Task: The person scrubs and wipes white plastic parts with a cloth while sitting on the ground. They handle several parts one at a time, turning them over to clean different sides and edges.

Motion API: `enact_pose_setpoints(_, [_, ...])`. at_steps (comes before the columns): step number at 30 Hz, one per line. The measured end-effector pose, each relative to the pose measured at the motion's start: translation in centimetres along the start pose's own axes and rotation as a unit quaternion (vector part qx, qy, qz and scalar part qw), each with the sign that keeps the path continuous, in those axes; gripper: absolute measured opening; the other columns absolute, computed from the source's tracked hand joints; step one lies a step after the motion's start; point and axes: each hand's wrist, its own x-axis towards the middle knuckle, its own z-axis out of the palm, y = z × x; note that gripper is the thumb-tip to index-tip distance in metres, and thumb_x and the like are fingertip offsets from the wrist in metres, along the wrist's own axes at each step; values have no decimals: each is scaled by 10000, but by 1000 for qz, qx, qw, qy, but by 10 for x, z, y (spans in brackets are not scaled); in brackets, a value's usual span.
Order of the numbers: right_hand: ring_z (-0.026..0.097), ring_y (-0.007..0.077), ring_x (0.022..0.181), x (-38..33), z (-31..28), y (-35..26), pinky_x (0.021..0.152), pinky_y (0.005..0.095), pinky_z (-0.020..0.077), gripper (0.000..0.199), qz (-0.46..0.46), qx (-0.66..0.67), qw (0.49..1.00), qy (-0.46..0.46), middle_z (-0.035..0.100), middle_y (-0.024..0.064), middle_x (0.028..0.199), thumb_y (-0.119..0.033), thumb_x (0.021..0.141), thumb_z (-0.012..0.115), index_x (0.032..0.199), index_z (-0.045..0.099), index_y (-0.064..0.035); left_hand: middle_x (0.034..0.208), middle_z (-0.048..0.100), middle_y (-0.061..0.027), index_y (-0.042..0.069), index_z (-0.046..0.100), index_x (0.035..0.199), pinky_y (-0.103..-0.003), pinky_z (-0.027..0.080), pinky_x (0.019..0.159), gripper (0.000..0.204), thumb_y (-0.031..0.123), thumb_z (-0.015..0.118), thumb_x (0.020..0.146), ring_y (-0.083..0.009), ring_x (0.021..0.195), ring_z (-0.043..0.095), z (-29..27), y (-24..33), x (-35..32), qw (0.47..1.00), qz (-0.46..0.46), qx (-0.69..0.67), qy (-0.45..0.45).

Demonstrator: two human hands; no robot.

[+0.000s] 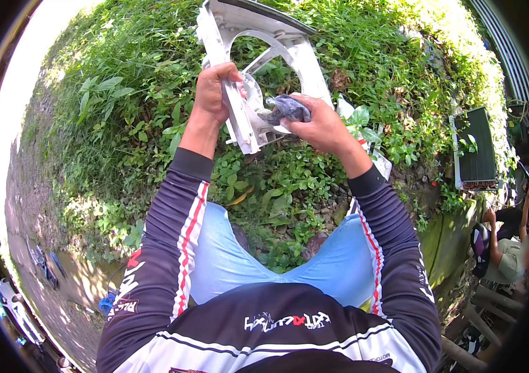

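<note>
A white plastic frame (312, 69) with a large round opening, like a fan shroud, is held up in front of me, tilted over the plants. My left hand (210, 94) is closed round its left edge, with the thumb over the rim. In my right hand (319, 124) a crumpled grey rag (294, 108) is bunched between thumb and fingers. The rag is at the inner, near side of the frame, by the lower part of the opening. My palm hides some of the rag, and the fingers behind the frame's left edge are mostly out of sight.
Leafy green plants (134, 93) cover the ground ahead. A dark finned panel (476, 149) stands at the right. Beyond it, another person (508, 258) sits near some poles. A blue object (108, 303) lies on the ground at my left, beside a path.
</note>
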Motion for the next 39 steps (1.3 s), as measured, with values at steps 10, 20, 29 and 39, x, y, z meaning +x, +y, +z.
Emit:
enact_pose_setpoints(10, [637,369,1188,-4,41,20,1041,457,541,418,-215,-296,929,-50,646,150,1214,19,762,730,1167,803,-56,707,583,-94,33,587,801,-395,572,574,59,24,633,837,-212,581,604,0,2,6,1000,-1,-1,26])
enact_pose_setpoints(20, [720,129,849,-3,-9,-8,799,338,583,278,34,64,991,113,810,66,1004,-46,981,697,1246,774,-24,691,575,-103,50,564,786,-418,568,605,52,24,601,812,-221,614,611,-12,25,-1,997,21,-71,21])
enact_pose_setpoints(29, [715,394,1142,-6,38,15,1023,490,574,509,-225,-299,925,66,748,201,1204,-1,785,668,1288,734,-45,661,543,-88,51,546,855,-422,556,621,104,44,618,780,-225,588,585,-10,16,4,995,1,-98,28])
enact_pose_setpoints(39, [744,146,886,14,-42,47,838,305,610,291,-10,114,959,259,808,64,1062,27,1018,589,1227,784,-30,693,584,-99,-2,614,920,-417,559,629,203,89,648,741,-234,597,609,-28,41,1,990,34,-131,31])
